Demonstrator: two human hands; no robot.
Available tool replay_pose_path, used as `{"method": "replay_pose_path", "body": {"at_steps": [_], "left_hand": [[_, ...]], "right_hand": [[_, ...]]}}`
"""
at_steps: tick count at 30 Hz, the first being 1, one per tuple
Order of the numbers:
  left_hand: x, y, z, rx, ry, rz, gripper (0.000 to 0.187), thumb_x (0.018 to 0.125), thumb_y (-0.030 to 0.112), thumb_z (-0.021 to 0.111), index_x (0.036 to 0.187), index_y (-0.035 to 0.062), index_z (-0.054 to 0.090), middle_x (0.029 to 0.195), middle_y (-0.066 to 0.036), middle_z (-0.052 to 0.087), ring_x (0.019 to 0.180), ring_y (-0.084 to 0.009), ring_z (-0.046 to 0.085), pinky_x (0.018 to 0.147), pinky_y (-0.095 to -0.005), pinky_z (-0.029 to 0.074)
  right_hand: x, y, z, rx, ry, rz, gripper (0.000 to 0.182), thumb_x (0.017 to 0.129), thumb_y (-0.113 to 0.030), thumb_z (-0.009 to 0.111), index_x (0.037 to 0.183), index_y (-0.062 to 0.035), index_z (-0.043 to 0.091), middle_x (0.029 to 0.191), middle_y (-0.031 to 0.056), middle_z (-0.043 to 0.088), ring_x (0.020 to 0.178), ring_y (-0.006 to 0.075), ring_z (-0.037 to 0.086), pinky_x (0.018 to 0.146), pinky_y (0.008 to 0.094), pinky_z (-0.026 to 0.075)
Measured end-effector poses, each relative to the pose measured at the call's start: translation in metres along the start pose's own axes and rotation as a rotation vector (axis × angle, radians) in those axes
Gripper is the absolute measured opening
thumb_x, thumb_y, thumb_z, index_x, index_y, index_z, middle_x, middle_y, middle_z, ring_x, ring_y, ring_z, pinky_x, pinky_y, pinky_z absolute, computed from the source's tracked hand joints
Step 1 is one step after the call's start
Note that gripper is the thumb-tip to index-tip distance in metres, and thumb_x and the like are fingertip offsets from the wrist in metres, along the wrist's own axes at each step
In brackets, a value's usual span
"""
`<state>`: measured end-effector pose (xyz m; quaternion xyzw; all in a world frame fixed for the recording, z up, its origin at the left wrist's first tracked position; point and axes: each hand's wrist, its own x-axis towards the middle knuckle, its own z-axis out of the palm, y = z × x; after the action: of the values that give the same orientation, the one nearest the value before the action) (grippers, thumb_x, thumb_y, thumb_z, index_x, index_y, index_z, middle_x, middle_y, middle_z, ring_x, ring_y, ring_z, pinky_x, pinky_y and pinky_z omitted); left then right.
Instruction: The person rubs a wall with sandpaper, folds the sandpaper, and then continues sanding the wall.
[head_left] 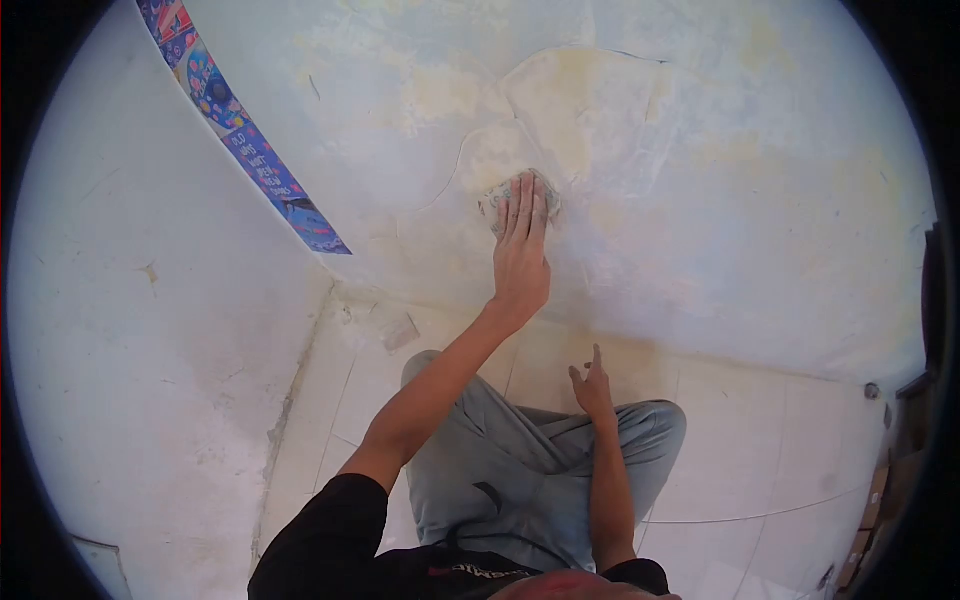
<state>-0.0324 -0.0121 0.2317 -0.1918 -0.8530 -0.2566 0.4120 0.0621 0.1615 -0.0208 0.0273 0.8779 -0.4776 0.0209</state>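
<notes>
My left hand (pixel 521 245) is stretched forward, fingers close together, pressing a crumpled piece of sandpaper (pixel 487 208) flat against the wall (pixel 700 220). Print shows on the back of the sandpaper, and the hand hides much of it. Around it the wall surface is patchy white and yellowish, with cracks and raised edges. My right hand (pixel 594 388) hovers over my right knee, holding nothing. Its index finger points toward the wall and its thumb stands apart; the other fingers look partly curled.
A colourful printed strip (pixel 245 130) runs down the wall near the corner. Pale floor tiles (pixel 730 450) lie under my crossed legs (pixel 520 470), with a small flat scrap (pixel 401 332) at the wall's foot. A thin cord (pixel 755 518) crosses the floor; cardboard boxes (pixel 872 500) stand at far right.
</notes>
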Motion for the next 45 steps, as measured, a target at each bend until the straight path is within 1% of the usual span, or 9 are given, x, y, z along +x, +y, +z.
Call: {"method": "replay_pose_path", "body": {"at_steps": [7, 10, 19, 23, 25, 27, 29, 31, 45], "left_hand": [[0.031, 0.009, -0.003, -0.037, 0.137, 0.020, 0.066, 0.082, -0.016, 0.040, 0.147, -0.0111, 0.030, 0.157, -0.027, 0.025, 0.148, -0.0413, 0.020, 0.119, -0.0544, 0.016], [0.004, 0.004, 0.002, 0.034, -0.024, -0.003, 0.062, 0.087, -0.012, 0.041, 0.147, -0.0114, 0.029, 0.157, -0.027, 0.025, 0.148, -0.0412, 0.020, 0.119, -0.0535, 0.016], [0.034, 0.007, -0.004, -0.034, 0.099, 0.006, 0.066, 0.086, -0.011, 0.038, 0.150, -0.0097, 0.023, 0.159, -0.028, 0.019, 0.149, -0.0422, 0.015, 0.120, -0.0537, 0.010], [0.004, 0.002, 0.005, -0.012, 0.033, -0.037, 0.070, 0.078, -0.018, 0.040, 0.147, -0.0134, 0.028, 0.157, -0.029, 0.023, 0.148, -0.0416, 0.018, 0.120, -0.0530, 0.014], [0.005, -0.001, 0.006, -0.023, 0.028, -0.078, 0.071, 0.077, -0.018, 0.040, 0.147, -0.0133, 0.028, 0.157, -0.029, 0.023, 0.148, -0.0416, 0.018, 0.120, -0.0529, 0.014], [0.010, -0.004, 0.004, -0.003, 0.023, -0.017, 0.062, 0.089, -0.011, 0.037, 0.150, -0.0110, 0.023, 0.158, -0.029, 0.020, 0.149, -0.0423, 0.015, 0.119, -0.0549, 0.011], [0.008, -0.004, -0.001, -0.009, 0.019, -0.029, 0.062, 0.089, -0.011, 0.036, 0.150, -0.0111, 0.023, 0.158, -0.029, 0.019, 0.149, -0.0420, 0.015, 0.120, -0.0544, 0.011], [0.009, -0.002, 0.000, -0.020, 0.022, -0.029, 0.061, 0.090, -0.011, 0.035, 0.149, -0.0112, 0.023, 0.159, -0.028, 0.018, 0.149, -0.0418, 0.014, 0.120, -0.0539, 0.011], [0.001, -0.012, 0.005, -0.001, -0.007, 0.050, 0.063, 0.089, -0.012, 0.034, 0.150, -0.0097, 0.023, 0.159, -0.028, 0.018, 0.149, -0.0423, 0.014, 0.120, -0.0532, 0.011]], "right_hand": [[0.000, -0.005, -0.003, -0.008, -0.011, 0.011, 0.081, 0.090, -0.023, 0.067, 0.153, -0.0014, 0.021, 0.116, 0.0326, 0.061, 0.109, 0.0466, 0.060, 0.093, 0.0486, 0.047], [0.002, -0.003, -0.003, -0.011, -0.016, 0.023, 0.081, 0.091, -0.024, 0.067, 0.153, -0.0014, 0.021, 0.116, 0.0324, 0.061, 0.109, 0.0462, 0.060, 0.094, 0.0482, 0.046], [0.002, 0.003, -0.001, -0.010, 0.011, -0.012, 0.080, 0.090, -0.022, 0.068, 0.152, -0.0003, 0.022, 0.115, 0.0328, 0.061, 0.108, 0.0465, 0.061, 0.091, 0.0477, 0.048], [0.002, -0.003, -0.004, -0.002, 0.015, -0.006, 0.080, 0.090, -0.022, 0.068, 0.152, -0.0002, 0.022, 0.115, 0.0331, 0.061, 0.108, 0.0466, 0.061, 0.091, 0.0479, 0.048], [0.000, -0.012, -0.011, 0.040, -0.067, 0.044, 0.082, 0.091, -0.020, 0.065, 0.153, 0.0018, 0.017, 0.127, 0.0361, 0.054, 0.118, 0.0459, 0.055, 0.099, 0.0486, 0.044], [-0.001, -0.015, -0.014, 0.034, -0.085, 0.059, 0.082, 0.090, -0.020, 0.065, 0.153, 0.0021, 0.017, 0.128, 0.0362, 0.053, 0.119, 0.0458, 0.055, 0.099, 0.0485, 0.044], [-0.001, -0.011, -0.010, 0.038, -0.086, 0.069, 0.082, 0.090, -0.020, 0.065, 0.153, 0.0024, 0.017, 0.130, 0.0364, 0.052, 0.119, 0.0458, 0.055, 0.099, 0.0484, 0.044], [0.000, -0.003, -0.003, -0.010, -0.006, 0.023, 0.081, 0.090, -0.023, 0.068, 0.153, 0.0000, 0.022, 0.116, 0.0332, 0.061, 0.109, 0.0455, 0.061, 0.093, 0.0470, 0.047], [0.002, -0.005, -0.005, -0.035, -0.029, 0.017, 0.081, 0.091, -0.023, 0.067, 0.153, -0.0002, 0.021, 0.116, 0.0325, 0.061, 0.109, 0.0464, 0.060, 0.094, 0.0477, 0.047]]}}
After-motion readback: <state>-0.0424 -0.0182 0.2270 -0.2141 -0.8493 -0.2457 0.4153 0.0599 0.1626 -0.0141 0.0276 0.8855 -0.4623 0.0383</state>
